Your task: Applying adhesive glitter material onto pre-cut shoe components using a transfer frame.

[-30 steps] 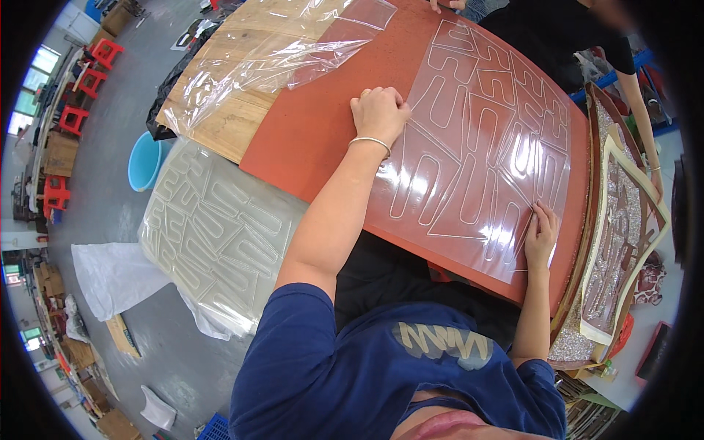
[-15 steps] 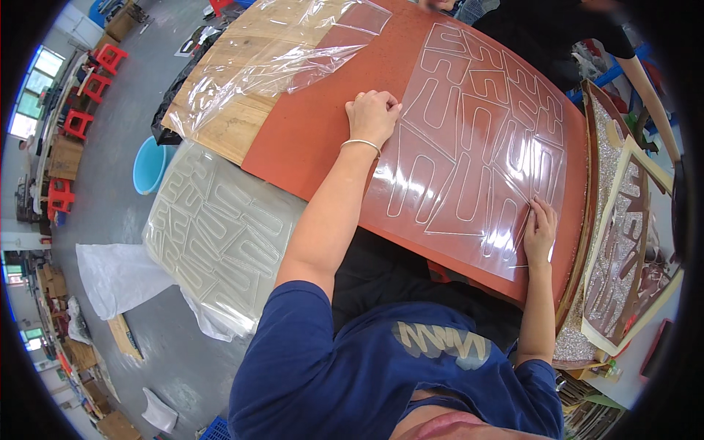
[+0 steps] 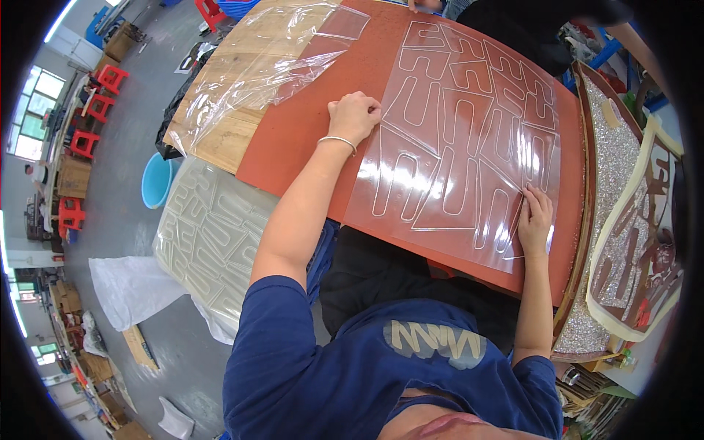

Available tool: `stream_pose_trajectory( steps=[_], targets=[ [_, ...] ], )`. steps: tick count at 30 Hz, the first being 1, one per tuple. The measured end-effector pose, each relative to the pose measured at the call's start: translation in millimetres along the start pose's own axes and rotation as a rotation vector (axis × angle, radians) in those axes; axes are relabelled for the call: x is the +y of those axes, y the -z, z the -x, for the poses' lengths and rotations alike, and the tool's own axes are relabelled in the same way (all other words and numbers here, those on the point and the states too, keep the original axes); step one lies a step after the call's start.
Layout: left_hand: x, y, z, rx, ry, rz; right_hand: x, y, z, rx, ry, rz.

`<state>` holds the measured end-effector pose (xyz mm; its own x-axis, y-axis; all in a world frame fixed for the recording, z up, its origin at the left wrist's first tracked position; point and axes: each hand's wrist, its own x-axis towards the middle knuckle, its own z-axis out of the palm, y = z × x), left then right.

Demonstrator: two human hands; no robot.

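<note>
A clear plastic sheet [image 3: 458,158] with several looped, finger-like outlines lies on a reddish-brown board [image 3: 293,139]. At the sheet's left edge, my left hand [image 3: 354,119] is closed, thumb and fingers pinched together on that edge; the fingertips are partly hidden. A bangle circles that wrist. Toward the sheet's lower right, my right hand [image 3: 536,216] rests with fingers stretched out on the surface. Bright reflections cover parts of the sheet near it.
Loose clear film [image 3: 257,55] covers a wooden board at the far left. Below it, a similar outlined sheet [image 3: 209,235] hangs over the table edge. A blue bucket [image 3: 156,181] stands on the floor. Framed screens [image 3: 634,249] lean at right. Another person's arm [image 3: 636,50] shows at far right.
The view has shifted slightly, moving the board and sheet leftward in the picture. Both hands keep nearly the same places on the sheet. The other person's arm at far right has moved up.
</note>
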<state>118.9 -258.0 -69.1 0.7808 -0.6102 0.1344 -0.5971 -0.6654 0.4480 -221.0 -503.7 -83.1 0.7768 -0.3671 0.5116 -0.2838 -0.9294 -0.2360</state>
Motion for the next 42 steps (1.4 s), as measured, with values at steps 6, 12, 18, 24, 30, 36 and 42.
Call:
stream_pose_trajectory(
  steps=[6,12,18,24,30,36,42],
  targets=[
    [1.5,8.6,2.3,-0.057,-0.069,-0.023,0.5,0.5,0.1,0.022,0.005,-0.011],
    [15.9,10.2,4.2,-0.05,-0.183,-0.278,2.6,0.3,0.0,0.046,-0.002,-0.014],
    [32.1,18.0,-3.5,-0.204,-0.233,-0.504,7.8,-1.0,2.9,0.026,-0.025,-0.031],
    [55.7,19.5,-14.9,-0.313,-0.447,-0.766,7.5,1.1,2.7,0.024,-0.036,-0.035],
    [60.6,15.6,-21.4,-0.37,-0.477,-0.765,10.4,-0.3,3.3,0.044,-0.025,-0.075],
    [55.2,14.4,-17.6,-0.34,-0.581,-0.802,11.0,-0.2,2.9,0.027,-0.028,-0.081],
    [26.3,-6.0,-8.4,-0.128,-0.542,-0.659,14.7,-1.4,3.6,0.028,-0.049,-0.108]
  ],
)
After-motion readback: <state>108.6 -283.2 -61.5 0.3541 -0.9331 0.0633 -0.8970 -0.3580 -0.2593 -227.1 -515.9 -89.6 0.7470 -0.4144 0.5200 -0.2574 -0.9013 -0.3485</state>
